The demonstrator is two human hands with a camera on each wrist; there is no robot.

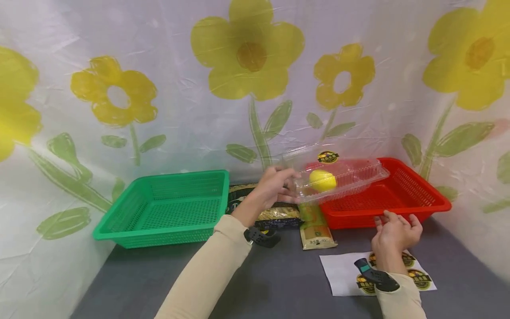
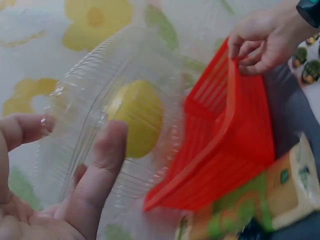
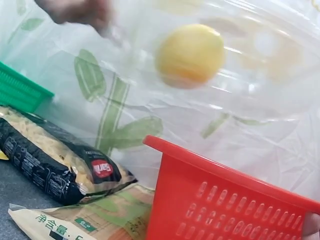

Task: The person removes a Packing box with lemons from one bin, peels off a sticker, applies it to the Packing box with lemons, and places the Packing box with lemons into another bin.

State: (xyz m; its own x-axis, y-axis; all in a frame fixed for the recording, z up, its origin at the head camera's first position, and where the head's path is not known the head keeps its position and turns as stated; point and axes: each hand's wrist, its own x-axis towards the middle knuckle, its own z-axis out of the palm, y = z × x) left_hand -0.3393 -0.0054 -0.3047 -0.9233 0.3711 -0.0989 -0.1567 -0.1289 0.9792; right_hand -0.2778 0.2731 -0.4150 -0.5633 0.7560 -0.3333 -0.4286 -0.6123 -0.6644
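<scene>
My left hand (image 1: 275, 186) holds a clear plastic clamshell box (image 1: 364, 177) by its left end, tilted above the red basket (image 1: 366, 219). In the left wrist view the thumb lies along the box's near side. Through the box's wall shows a round yellow fruit (image 1: 322, 180) resting near the held end. A dark round sticker (image 1: 328, 157) is on the box's lid. My right hand (image 1: 396, 235) grips the front rim of the red basket, its fingers curled over the edge in the left wrist view.
A green basket (image 1: 159, 237) stands on the left. Between the baskets lie a black-and-gold food bag (image 1: 279, 215) and a beige-green packet (image 1: 316, 235). A white sticker sheet (image 1: 338, 274) lies near my right wrist. Behind hangs a flower-printed curtain (image 1: 179, 146).
</scene>
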